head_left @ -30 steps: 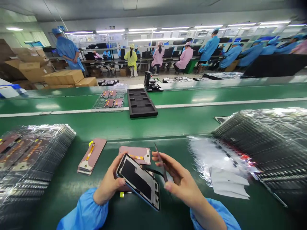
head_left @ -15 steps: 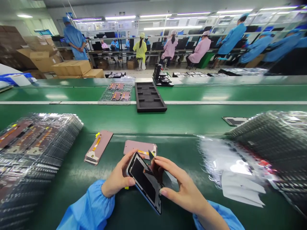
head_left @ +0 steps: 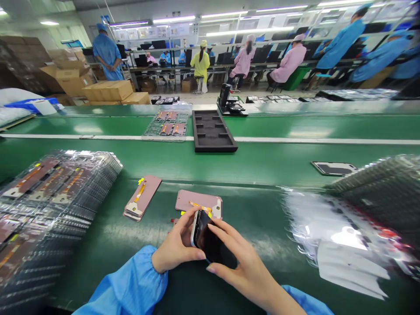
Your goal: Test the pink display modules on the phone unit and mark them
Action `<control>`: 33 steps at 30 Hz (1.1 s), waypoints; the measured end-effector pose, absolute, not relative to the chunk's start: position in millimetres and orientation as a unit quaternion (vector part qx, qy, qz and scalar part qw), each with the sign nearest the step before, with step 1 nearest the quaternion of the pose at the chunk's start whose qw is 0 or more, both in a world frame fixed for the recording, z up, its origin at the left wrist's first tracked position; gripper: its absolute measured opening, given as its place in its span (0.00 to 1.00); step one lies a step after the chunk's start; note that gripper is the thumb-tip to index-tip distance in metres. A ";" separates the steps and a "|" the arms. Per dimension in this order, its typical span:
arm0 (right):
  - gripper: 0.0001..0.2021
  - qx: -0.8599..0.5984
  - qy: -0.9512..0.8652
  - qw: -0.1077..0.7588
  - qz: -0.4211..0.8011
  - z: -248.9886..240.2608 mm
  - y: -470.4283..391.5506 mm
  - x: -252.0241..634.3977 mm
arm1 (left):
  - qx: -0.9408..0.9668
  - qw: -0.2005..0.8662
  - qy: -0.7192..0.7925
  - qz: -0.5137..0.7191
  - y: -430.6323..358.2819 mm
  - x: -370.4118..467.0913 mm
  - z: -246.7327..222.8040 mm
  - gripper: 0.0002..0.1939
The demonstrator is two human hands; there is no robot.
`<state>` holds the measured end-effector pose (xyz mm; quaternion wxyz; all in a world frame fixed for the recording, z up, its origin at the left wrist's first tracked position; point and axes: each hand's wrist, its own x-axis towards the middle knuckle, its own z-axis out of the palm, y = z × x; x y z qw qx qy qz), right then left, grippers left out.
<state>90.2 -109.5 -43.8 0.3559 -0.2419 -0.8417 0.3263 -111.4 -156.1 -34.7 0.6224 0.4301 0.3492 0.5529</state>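
Note:
My left hand [head_left: 179, 245] is closed around the light-edged side of a phone body [head_left: 194, 236], fingers behind and thumb along the near edge. A glossy black phone screen [head_left: 218, 247] lies over that body; I cannot tell whether it is fully seated. Closed on the screen, my right hand [head_left: 241, 258] has its fingertips on the glass and its thumb at the lower edge. Just beyond the hands is a pinkish screen panel [head_left: 187, 200] with an orange flex cable. A small stack of similar panels [head_left: 149, 190] sits to the left.
Stacked clear trays with panels [head_left: 98, 175] stand at left, more stacked trays [head_left: 390, 183] at right. White sheets [head_left: 348, 267] and clear film [head_left: 308, 223] lie right. A black foam tray [head_left: 215, 131], a black fixture [head_left: 229, 103] and a phone-shaped piece [head_left: 333, 168] are farther back.
The screen has come down from a steep tilt over the phone body and now covers its dark interior. Both hands have drawn closer together, and the camera view has shifted slightly left.

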 end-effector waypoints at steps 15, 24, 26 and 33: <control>0.31 -0.238 -0.880 0.331 0.244 -47.4 -112.8 90.7 | 0.418 0.641 0.322 0.557 -157.6 -111.1 -35.1 0.45; 0.31 -0.219 -0.891 0.331 0.222 -44.7 -113.0 90.7 | 0.436 0.634 0.326 0.550 -158.4 -109.1 -28.1 0.41; 0.31 -0.216 -0.892 0.330 0.220 -44.6 -113.2 90.9 | 0.442 0.629 0.328 0.550 -158.6 -108.9 -27.1 0.41; 0.31 -0.206 -0.899 0.328 0.206 -44.3 -111.7 90.6 | 0.449 0.629 0.323 0.546 -159.7 -110.0 -28.0 0.42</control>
